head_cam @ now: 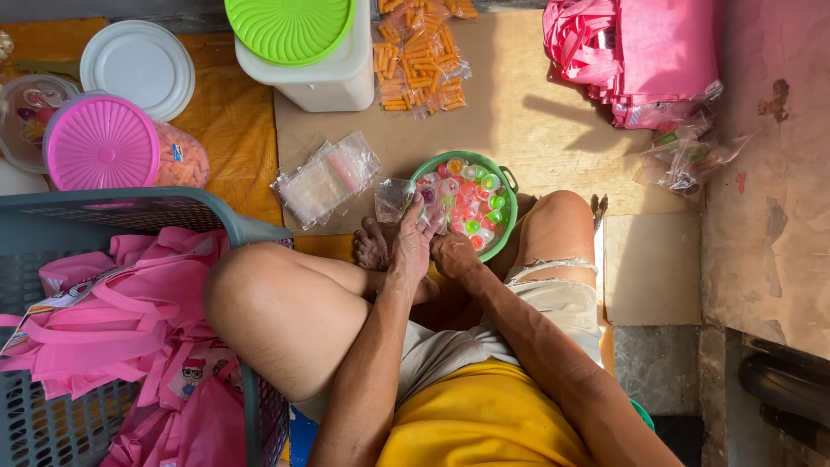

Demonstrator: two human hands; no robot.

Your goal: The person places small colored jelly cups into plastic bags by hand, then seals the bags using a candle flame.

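I sit cross-legged on the floor with a green bowl (507,184) of small colourful jelly cups (471,201) in front of my legs. My left hand (412,245) holds a small clear plastic bag (393,198) at the bowl's left rim. My right hand (453,252) is curled at the bowl's near edge, beside the left hand; its fingers are closed, and whether anything lies in them cannot be seen.
A stack of clear bags (324,179) lies left of the bowl. Packets of orange snacks (421,59) and a white tub with a green lid (291,28) stand beyond. A grey basket (130,205) with pink bags (130,320) is at my left; more pink bags (635,56) at far right.
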